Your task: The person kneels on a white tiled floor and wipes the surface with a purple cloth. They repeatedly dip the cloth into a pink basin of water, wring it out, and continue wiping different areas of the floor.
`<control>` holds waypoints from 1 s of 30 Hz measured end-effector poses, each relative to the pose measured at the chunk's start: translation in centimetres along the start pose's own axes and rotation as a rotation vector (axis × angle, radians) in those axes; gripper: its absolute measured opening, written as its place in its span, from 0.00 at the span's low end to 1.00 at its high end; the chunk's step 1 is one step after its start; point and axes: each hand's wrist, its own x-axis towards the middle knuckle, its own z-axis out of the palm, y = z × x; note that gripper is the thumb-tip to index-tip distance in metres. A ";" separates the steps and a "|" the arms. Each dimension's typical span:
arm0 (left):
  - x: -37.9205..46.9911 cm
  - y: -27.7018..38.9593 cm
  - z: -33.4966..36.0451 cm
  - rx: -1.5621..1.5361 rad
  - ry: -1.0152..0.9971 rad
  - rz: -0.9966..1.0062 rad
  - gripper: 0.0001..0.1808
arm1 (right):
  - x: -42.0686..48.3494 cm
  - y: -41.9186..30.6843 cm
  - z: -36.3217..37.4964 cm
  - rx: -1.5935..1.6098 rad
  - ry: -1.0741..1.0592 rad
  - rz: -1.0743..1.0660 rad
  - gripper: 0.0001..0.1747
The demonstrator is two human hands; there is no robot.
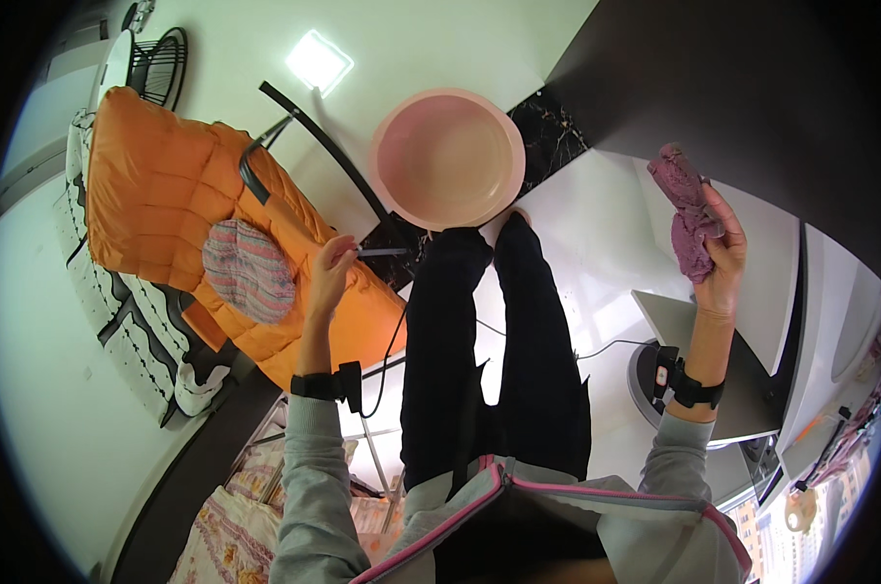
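A twisted, bunched purple cloth [692, 233], probably a towel, is gripped in my right hand [725, 255], out to the right over a pale cabinet. On the other side, my left hand [331, 274] has curled fingers and lies over the armrest [294, 223] of a lounge chair with an orange quilted cushion [163, 190]. A slim grey bar [382, 252] extends from beside its fingertips, likely part of the chair frame; whether the fingers grip it is unclear. A round pink plastic basin [447, 157] stands on the floor before my feet, with what looks like water inside.
A striped round pad [249, 271] lies on the orange cushion. The chair's curved black runner [331, 150] reaches close to the basin. A large dark panel [703, 80] fills the upper right. Behind the lounge chair is a sofa with a black-and-white cover [130, 343]. Thin cables cross the floor.
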 end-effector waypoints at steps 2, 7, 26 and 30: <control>-0.7 1.7 -1.0 -0.008 0.049 0.004 0.15 | 0.8 -2.2 0.5 -0.029 -0.010 -0.062 0.28; -2.7 5.0 -2.9 0.014 0.148 0.004 0.15 | 2.8 -6.8 1.5 0.007 -0.013 -0.167 0.26; -3.7 13.4 -7.8 -0.025 0.138 0.080 0.19 | 5.1 -10.2 5.2 -0.042 -0.041 -0.164 0.25; -2.1 15.7 -6.9 -0.030 0.131 0.143 0.18 | 5.1 -10.4 5.5 -0.032 -0.042 -0.158 0.26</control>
